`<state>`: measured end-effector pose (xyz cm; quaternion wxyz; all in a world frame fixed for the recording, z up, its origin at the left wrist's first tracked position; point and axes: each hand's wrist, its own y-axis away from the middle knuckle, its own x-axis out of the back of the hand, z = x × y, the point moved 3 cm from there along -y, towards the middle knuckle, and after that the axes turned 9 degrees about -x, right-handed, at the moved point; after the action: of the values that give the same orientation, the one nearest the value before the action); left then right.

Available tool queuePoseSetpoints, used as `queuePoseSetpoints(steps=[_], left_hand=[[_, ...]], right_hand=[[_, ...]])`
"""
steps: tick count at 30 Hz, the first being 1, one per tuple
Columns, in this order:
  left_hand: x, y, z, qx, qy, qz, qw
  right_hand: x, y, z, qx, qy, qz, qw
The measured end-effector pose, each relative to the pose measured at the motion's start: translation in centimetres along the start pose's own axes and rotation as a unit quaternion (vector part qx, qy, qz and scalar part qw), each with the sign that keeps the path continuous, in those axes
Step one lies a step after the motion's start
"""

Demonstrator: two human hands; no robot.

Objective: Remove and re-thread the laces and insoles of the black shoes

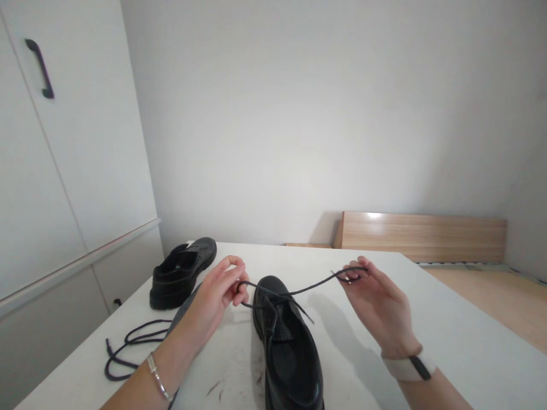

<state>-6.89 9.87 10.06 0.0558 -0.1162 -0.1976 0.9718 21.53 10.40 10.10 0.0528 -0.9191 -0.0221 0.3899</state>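
Observation:
A black leather shoe (290,347) lies on the white table (448,319) in front of me, toe pointing away. A dark shoelace (299,291) runs from its eyelets out to both sides. My left hand (220,296) pinches the lace's left loop just beside the shoe's toe. My right hand (376,302) pinches the lace's other end, pulled out to the right and raised above the table. My left wrist wears a thin bracelet and my right wrist a white band.
A second black shoe (182,273) sits at the table's far left corner. A loose dark lace (132,344) lies coiled on the table's left side. White cabinets (64,171) stand at left. A wooden bed frame (423,236) lies beyond the table.

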Motion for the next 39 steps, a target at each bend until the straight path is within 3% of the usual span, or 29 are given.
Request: queuePoseSetpoints(steps=[3,5,8,11,13,15,17,19,22,26,31,39], left_hand=[[1.1,-0.2,0.9,-0.004,0.067,0.011,0.998],[1.3,-0.1,1.2,0.000,0.131,-0.026,0.991],[1.2,0.4,1.6,0.005,0.218,-0.125,0.968],[1.0,0.9,1.9,-0.013,0.299,-0.232,0.925],[1.1,1.0,1.9,-0.022,0.316,-0.273,0.908],[1.1,1.0,1.4,-0.008,0.262,-0.276,0.925],[1.0,0.7,0.2,0.020,0.116,-0.256,0.959],[1.0,0.3,-1.1,0.025,-0.079,-0.190,0.978],[1.0,-0.3,-2.7,0.001,-0.255,-0.076,0.964],[0.5,-0.4,-4.3,-0.001,-0.296,-0.088,0.951],[0.0,-0.4,-4.4,-0.032,-0.320,-0.105,0.941],[-1.6,-1.7,-2.0,-0.025,-0.269,-0.170,0.948]], right_hand=[[0.1,0.0,-1.4,0.012,-0.051,-0.035,0.998],[0.1,0.0,-1.4,0.011,-0.023,-0.057,0.998],[-0.1,0.0,0.1,-0.004,0.169,-0.077,0.983],[-0.1,-0.1,2.8,-0.012,0.376,-0.091,0.922],[0.0,-0.3,4.7,-0.014,0.432,-0.096,0.897],[0.2,-0.6,6.5,-0.021,0.459,-0.096,0.883],[0.4,-1.1,8.0,-0.028,0.482,-0.094,0.871],[0.5,-1.5,9.0,-0.032,0.496,-0.097,0.862],[0.5,-2.1,9.7,-0.029,0.506,-0.103,0.856],[0.3,-2.6,9.8,-0.024,0.508,-0.105,0.854],[-0.8,-2.7,9.7,0.010,0.520,-0.104,0.848],[-7.7,-2.0,6.1,0.105,0.520,-0.160,0.833]])
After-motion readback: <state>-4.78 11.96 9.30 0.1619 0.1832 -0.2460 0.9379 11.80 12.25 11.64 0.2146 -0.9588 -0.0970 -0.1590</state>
